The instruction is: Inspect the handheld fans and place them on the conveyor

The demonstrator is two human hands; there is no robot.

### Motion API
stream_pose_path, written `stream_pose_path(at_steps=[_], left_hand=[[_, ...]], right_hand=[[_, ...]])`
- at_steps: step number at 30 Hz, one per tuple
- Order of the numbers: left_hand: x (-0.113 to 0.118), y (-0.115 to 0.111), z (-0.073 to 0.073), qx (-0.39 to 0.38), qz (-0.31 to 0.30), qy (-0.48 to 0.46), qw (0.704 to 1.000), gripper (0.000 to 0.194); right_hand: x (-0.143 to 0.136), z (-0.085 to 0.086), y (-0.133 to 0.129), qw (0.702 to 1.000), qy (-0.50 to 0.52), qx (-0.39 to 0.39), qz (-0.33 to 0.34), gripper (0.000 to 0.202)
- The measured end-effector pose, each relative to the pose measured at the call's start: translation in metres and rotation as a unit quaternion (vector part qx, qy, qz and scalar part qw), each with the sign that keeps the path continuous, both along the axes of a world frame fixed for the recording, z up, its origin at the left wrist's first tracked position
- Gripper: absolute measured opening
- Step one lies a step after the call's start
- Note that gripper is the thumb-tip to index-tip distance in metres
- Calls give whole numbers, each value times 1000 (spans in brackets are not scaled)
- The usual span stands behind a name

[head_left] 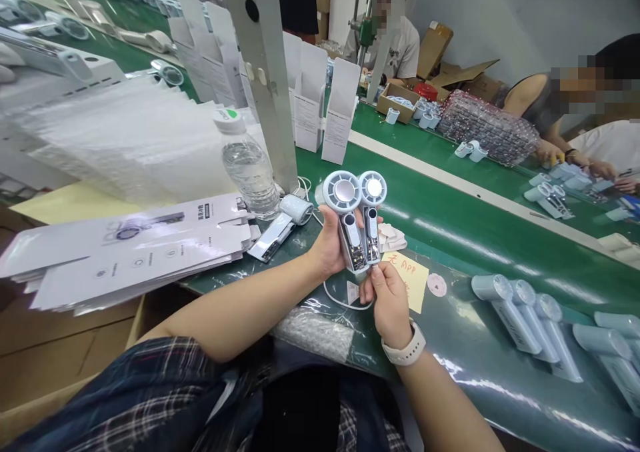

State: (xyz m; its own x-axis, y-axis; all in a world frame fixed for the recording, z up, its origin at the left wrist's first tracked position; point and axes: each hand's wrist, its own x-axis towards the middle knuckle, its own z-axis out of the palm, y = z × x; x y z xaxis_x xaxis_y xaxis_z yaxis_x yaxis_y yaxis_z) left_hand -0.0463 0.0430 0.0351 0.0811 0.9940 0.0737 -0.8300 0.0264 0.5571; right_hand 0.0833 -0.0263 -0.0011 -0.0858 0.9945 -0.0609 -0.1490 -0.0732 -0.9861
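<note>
Two handheld fans [356, 219], both hands' grip.

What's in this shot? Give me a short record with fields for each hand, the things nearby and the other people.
left hand: holds two fans upright, side by side
right hand: pinches the fans' lower ends
near: bottle, yellow note, flat cartons
belt: green, row of fans lying at right
people: two seated across the belt

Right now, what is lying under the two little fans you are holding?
Under the two fans a yellow note with handwriting lies on the green belt, beside a white cable. The right hand covers part of the note, so its full text cannot be read.
</note>
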Motion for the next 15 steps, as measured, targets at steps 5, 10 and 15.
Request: stream_pose_path(at_steps=[5, 10, 15], left_hand=[[2, -2, -4, 36, 22, 36, 998, 78], [-1, 0, -6, 1, 7, 27, 1000, 76], [-2, 1, -7, -11, 13, 33, 999, 77]], right_hand=[[3, -3, 8, 996, 61, -40, 59, 54], [13, 0, 14, 995, 29, -49, 82, 51], [14, 1, 13, 995, 20, -46, 83, 48]])
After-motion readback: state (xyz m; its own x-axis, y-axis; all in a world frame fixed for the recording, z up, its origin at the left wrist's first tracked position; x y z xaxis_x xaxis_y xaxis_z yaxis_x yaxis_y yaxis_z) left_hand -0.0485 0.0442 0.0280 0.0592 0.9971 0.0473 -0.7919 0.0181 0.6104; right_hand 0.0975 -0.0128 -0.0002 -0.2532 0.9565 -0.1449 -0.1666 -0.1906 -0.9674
